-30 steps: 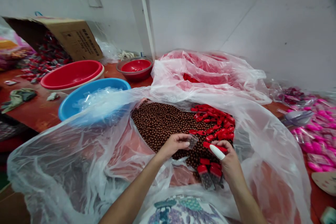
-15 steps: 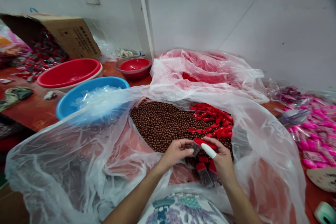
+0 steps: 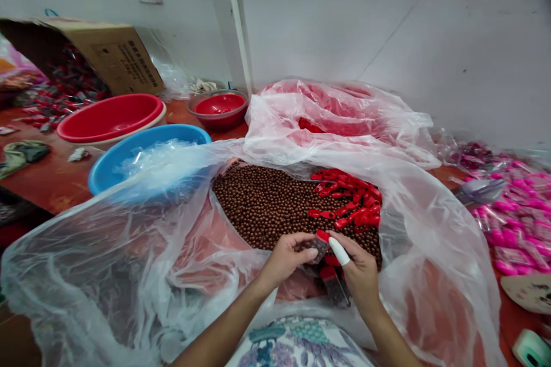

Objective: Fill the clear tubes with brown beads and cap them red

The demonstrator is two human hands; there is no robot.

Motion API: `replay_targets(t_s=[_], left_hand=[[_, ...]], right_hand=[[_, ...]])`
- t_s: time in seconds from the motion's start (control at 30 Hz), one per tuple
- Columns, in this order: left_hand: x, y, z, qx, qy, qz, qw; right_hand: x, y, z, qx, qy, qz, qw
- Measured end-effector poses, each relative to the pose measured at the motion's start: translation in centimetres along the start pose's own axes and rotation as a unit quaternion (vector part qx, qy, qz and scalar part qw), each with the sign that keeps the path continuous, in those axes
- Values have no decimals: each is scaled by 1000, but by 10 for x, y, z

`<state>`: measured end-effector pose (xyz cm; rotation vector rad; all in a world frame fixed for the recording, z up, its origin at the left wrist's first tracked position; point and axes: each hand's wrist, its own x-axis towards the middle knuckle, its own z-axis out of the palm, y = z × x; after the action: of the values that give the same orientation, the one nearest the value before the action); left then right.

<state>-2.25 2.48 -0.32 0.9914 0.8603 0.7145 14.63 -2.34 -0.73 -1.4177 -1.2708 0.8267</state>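
My left hand (image 3: 287,258) pinches a small clear plastic box (image 3: 318,250) between thumb and fingers, just over the near edge of the brown balls (image 3: 267,200). At the top of that box shows a red cap (image 3: 322,235). The fingers of my right hand (image 3: 360,275) close on the cap; one digit wears a white finger cover (image 3: 339,251). How far the cap sits on the box cannot be made out. Below my hands lie similar boxes with red caps (image 3: 336,288), partly hidden. Loose red caps with tabs (image 3: 359,203) rest on the balls at the right.
Clear plastic sheeting (image 3: 430,223) surrounds the balls. To the left stand a blue basin (image 3: 98,175), a red basin (image 3: 69,133) and a tipped carton (image 3: 124,63). A bagged red heap (image 3: 336,106) lies behind; pink packets (image 3: 516,212) lie right.
The red cap, seen lengthwise in my right hand before, now shows mostly as a short end at the box. My right hand has moved slightly left and down.
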Motion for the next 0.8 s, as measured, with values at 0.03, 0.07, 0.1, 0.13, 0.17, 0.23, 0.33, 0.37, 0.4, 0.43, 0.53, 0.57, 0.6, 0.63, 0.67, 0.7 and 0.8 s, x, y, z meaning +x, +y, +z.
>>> replay_targets(t_s=[0.03,0.07,0.1,0.13,0.17,0.23,0.33,0.37,0.4,0.43,0.53,0.57,0.6,0.63,0.67,0.7,0.8], left_hand=[[-1,-1,0,8,-1,5,1000],[-2,-2,0,17,-3,11,1000],[-2,-3,-1,25,-5,19,999],[-3,-3,-1,33,-7,25,999],[-4,-3,-1,40,-9,29,999],[-6,-3,-1,52,-14,32,998],[-8,2,0,68,-25,39,997],[-9,4,0,76,-29,46,996],[-10,6,-1,87,-32,55,994],[-10,9,-1,99,-36,63,992],[-12,15,-3,127,-49,73,988],[-12,16,-3,126,-54,70,988],[-13,16,-3,119,-56,66,989],[-13,15,-3,105,-56,60,991],[-14,14,-2,88,-52,54,993],[-14,13,-1,71,-48,49,995],[-16,9,1,51,-40,42,997]], right_hand=[[-2,0,2,8,7,5,1000],[-3,-1,3,13,10,9,1000],[-4,-2,4,18,8,13,1000],[-3,-4,4,22,2,17,1000],[-3,-6,3,27,-6,20,999],[-1,-10,1,38,-18,34,999],[2,-14,-1,57,-16,73,996],[2,-14,-1,60,-17,81,995],[2,-13,-1,64,-19,85,994],[2,-12,0,69,-22,88,994],[0,-8,2,102,-28,106,989],[0,-7,3,114,-27,111,987],[-1,-6,4,121,-25,108,986],[-1,-6,4,122,-22,97,988],[-2,-6,4,118,-19,78,990],[-3,-7,4,110,-16,58,992],[-5,-9,3,91,-14,22,995]])
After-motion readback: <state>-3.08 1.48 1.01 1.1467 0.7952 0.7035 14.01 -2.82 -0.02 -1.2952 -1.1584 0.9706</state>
